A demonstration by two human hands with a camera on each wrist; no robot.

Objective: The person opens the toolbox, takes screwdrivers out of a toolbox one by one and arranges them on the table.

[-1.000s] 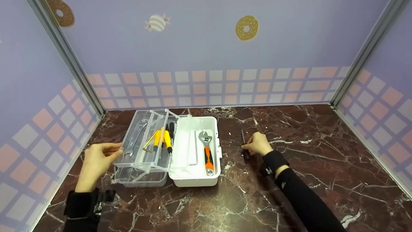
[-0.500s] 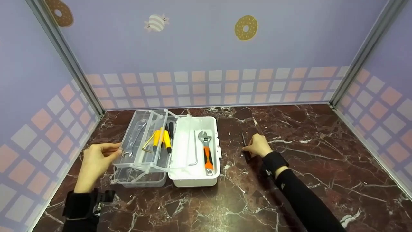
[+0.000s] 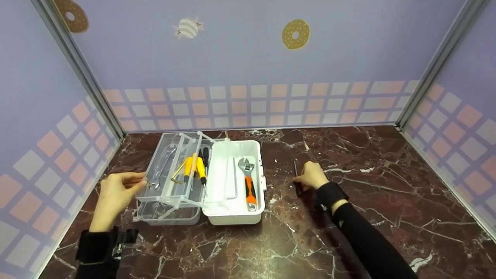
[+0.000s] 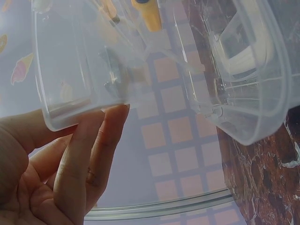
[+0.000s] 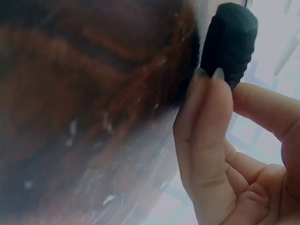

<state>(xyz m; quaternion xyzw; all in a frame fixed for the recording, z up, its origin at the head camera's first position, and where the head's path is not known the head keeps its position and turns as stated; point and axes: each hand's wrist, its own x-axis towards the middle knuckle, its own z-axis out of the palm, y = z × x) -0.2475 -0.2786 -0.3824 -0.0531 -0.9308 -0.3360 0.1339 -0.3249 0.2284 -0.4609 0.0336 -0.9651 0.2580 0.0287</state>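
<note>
My right hand pinches a screwdriver by its black handle, close over the marble-look table. In the head view the screwdriver's thin shaft points toward the back wall, and the hand partly covers the handle. On the other side, my left hand grips the near left corner of a clear plastic tray, part of an opened toolbox, between thumb and fingers. In the raised trays lie a spanner, yellow-handled tools and a gold hex key.
The white toolbox base stands between my hands. It holds an orange-and-black adjustable wrench and a long silver hex key. The clear lid lies opened under the trays. Patterned walls enclose the table on three sides.
My right hand has shifted slightly toward me with the screwdriver, whose handle tilted a little and then came back. The left hand keeps its grip on the tray in the same place.
</note>
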